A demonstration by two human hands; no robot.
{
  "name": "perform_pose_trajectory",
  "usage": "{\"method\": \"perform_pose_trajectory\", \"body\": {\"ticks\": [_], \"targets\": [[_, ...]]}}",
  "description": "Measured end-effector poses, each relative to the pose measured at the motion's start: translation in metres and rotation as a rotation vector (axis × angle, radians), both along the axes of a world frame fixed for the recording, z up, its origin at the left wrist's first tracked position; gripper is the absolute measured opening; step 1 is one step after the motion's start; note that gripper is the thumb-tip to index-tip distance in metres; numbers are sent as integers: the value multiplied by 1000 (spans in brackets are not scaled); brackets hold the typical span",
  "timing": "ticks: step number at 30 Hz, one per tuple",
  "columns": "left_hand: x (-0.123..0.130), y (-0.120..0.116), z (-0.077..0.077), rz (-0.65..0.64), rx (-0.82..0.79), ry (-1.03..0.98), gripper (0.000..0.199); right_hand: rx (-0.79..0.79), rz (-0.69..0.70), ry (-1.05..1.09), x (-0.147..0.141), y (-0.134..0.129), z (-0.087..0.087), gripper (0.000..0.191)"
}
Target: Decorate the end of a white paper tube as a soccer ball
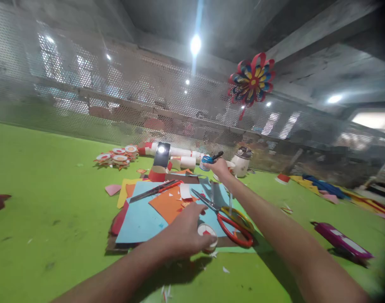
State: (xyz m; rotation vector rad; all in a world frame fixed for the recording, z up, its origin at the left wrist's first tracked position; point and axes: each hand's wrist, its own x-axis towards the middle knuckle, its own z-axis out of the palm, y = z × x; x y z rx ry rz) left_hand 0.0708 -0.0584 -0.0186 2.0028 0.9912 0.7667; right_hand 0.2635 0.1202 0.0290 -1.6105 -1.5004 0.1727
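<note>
My left hand (187, 231) reaches in from the lower left with thumb and fingers apart. Its thumb lies over a small round white disc (206, 230) with a red pattern, at the front edge of a paper stack. Farther off, my right hand (221, 169) is closed at a blue tub (206, 160), its fingertips against the tub's side. A black pen-like stick (218, 155) slants up from those fingers; its lower end is hidden. Scissors with red and yellow handles (234, 227) lie between my arms on light blue paper (142, 223), beside orange paper (163, 206).
Another pair of scissors (156, 190) lies across the stack. Behind stand a phone (161, 158), white rolls (187, 163) and a white jar (242, 163). Layered paper discs (118, 156) sit back left, a purple case (342, 242) right. A paper flower (253, 81) hangs above.
</note>
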Motion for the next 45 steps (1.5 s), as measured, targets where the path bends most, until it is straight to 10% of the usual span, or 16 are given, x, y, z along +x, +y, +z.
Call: {"method": "perform_pose_trajectory", "body": {"ticks": [4,11,18,45], "targets": [[-7,15,10,181,29,-193,54,-111,264,102,-7,-75,0,26],[-11,19,20,111,108,-212,57,-148,448,276,-32,-168,-12,25],[-4,19,13,163,143,-160,47,-87,450,323,-42,-173,-20,49],[-6,26,0,113,122,-56,46,389,532,376,-11,-191,-1,16]]}}
